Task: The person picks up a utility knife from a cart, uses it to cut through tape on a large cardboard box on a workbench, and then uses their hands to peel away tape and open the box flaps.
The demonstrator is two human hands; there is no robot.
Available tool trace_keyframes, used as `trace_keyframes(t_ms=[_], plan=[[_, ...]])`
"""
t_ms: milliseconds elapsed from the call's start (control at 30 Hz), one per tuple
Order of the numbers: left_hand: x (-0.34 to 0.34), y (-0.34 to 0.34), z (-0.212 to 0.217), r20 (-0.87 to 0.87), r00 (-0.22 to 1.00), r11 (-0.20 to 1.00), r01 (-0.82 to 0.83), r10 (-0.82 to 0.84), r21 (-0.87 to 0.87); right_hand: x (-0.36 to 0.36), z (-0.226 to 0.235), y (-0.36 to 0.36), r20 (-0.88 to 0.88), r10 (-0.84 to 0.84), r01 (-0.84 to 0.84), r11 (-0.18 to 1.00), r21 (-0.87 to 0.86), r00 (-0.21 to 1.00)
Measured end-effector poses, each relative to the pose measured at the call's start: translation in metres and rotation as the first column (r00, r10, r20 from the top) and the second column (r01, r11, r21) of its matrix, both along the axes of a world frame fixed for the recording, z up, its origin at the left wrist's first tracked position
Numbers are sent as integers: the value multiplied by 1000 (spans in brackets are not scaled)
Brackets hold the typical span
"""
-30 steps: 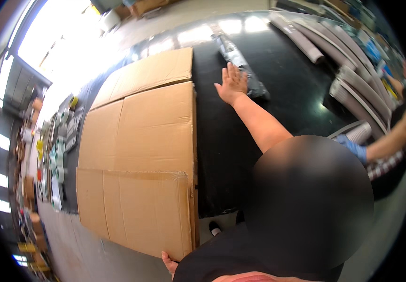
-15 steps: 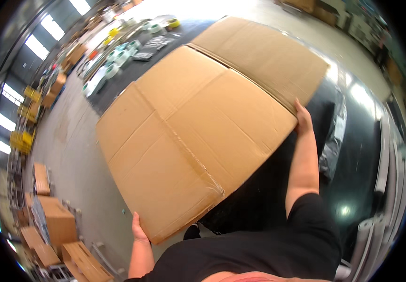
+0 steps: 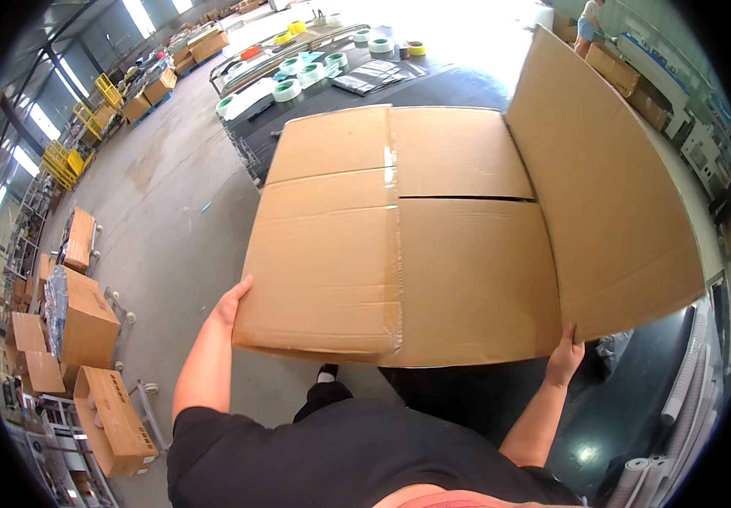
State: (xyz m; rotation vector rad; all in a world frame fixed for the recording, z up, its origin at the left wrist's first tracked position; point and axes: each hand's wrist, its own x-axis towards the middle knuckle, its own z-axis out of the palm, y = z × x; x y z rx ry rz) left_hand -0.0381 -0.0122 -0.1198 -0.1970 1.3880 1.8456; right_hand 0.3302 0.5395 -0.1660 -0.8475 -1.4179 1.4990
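Looks matt and papery, faintly creased, across the cardboard (image 3: 471,262); shines like plastic on the tape (image 3: 390,167). Gleams smooth and glossy over the black tabletop (image 3: 623,423). Looks like soft matt cloth on the shirt (image 3: 365,453).

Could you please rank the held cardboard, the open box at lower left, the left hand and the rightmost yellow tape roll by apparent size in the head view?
Held cardboard
Open box
Left hand
Rightmost yellow tape roll

Nearness to the camera enlarges some.

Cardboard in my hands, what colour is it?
Light brown; the cardboard shows best in the head view.
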Motion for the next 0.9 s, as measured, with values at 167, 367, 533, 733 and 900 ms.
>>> trace_keyframes(t_ms=[167, 367, 533, 733, 900], plan=[[-136, 3, 4, -85, 966, 957, 227, -245, -182, -10, -6, -100, 54, -188, 177, 972, 157, 981], [-273, 50, -4, -201, 810, 834, 525, -551, -171, -42, 0, -248, 177, -357, 263, 876, 405, 917], [-364, 79, -19, -331, 684, 760, 588, -650, -278, -81, -4, -329, 324, -460, 240, 810, 535, 827], [-421, 109, -36, -429, 570, 712, 528, -701, -462, -94, 8, -349, 425, -405, 99, 808, 581, 809], [-524, 181, -27, -537, 171, 488, -259, -826, -834, -114, 54, -361, 777, -353, -186, 841, 508, 521]])
